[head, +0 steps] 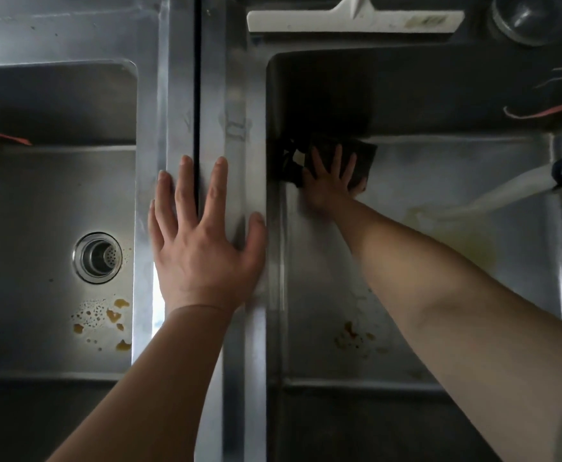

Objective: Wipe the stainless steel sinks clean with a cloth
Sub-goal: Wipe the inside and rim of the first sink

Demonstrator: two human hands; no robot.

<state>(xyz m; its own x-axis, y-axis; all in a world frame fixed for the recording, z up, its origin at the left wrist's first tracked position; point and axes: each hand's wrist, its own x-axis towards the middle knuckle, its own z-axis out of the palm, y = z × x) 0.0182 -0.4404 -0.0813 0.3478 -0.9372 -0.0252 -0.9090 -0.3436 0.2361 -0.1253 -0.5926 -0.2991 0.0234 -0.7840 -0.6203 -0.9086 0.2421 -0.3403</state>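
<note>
Cloth (346,158): dark, pressed flat against the floor of the right sink (439,295), in its far left corner, centre-right of the frame. Part of it is bunched against the left wall. It is held down by the right hand (331,181), fingers (337,158) spread wide over the top of it rather than curled round it.

Left hand (203,241): laid palm-down on the steel divider (236,128) between the two basins, fingers wide, nothing held. A bracing role is judged likely.

Water (506,191) is seen running in from the right edge of the frame onto the right sink floor. A yellowish film (466,241) lies just below the stream; orange-brown spots (352,335) sit near the lower part of the same basin. The left sink (39,201) carries orange drips and bubbles (106,318) just below its drain (98,257), lower left of the frame.

Risks, as judged:
- The cloth could slide out from under the open palm, since it is not gripped and the steel is wet.
- The bunched edge may ride over the corner seam and leave it unwiped.
- The stains near the front of the right basin are well apart from the cloth and could be missed.
- Running water may spread the yellow film over wiped areas.
- The braced palm could slip on damp steel.
- The left basin is not yet touched.
</note>
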